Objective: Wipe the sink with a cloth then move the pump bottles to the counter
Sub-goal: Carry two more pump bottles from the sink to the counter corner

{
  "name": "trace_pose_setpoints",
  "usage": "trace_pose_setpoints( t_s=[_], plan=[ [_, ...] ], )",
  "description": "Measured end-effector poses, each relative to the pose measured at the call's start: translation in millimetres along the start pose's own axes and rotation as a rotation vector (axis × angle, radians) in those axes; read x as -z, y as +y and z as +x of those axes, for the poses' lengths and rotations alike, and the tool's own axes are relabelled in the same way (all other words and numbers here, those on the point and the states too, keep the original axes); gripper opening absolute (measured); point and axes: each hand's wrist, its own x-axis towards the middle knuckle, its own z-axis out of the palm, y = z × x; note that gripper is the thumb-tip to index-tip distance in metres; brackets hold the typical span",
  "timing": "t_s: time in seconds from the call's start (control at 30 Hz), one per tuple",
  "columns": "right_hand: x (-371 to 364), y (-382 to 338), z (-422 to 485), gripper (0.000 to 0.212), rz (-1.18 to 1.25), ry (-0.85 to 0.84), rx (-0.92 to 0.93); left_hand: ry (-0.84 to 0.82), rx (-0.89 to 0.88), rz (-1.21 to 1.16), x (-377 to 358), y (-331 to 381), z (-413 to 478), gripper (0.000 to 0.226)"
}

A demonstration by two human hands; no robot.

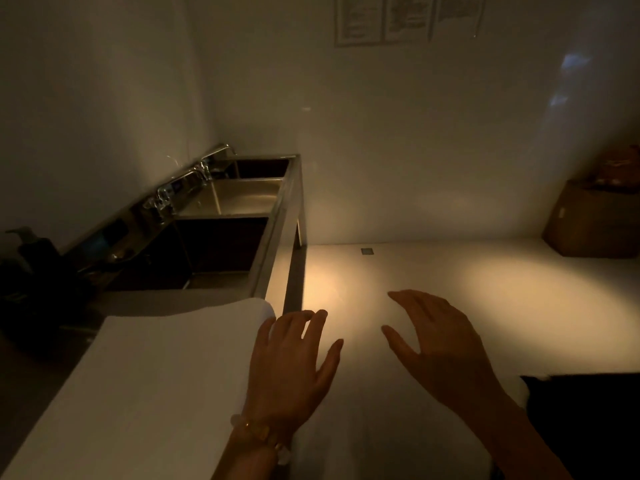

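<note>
The room is dim. A steel sink unit [277,216] with several basins and taps [201,168] stands against the left wall. A dark pump bottle [38,249] sits at the far left beside the nearest basin. A white cloth-like sheet [156,368] lies over the counter end in front of me. My left hand [291,362], with a bead bracelet, hovers with fingers spread at the sheet's right edge. Also spread and holding nothing, my right hand [440,344] hangs over the pale floor.
A brown cardboard box [595,223] with something orange on top stands at the right by the wall. Papers [408,15] hang on the back wall. A small floor drain [367,251] sits near the wall. Dark items [31,306] crowd the left edge.
</note>
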Motion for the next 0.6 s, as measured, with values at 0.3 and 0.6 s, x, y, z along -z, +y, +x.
trace_pose_setpoints(
  t_s=[0.3,0.6],
  plan=[
    [-48.6,55.9,129.1,0.065,0.036,-0.040,0.068,0.057,0.056,0.046,-67.3,-26.2,116.8,0.049],
    [-114.0,76.8,236.9,0.061,0.066,-0.086,0.123,0.042,0.141,0.069,-125.4,-83.0,203.9,0.045]
  ],
)
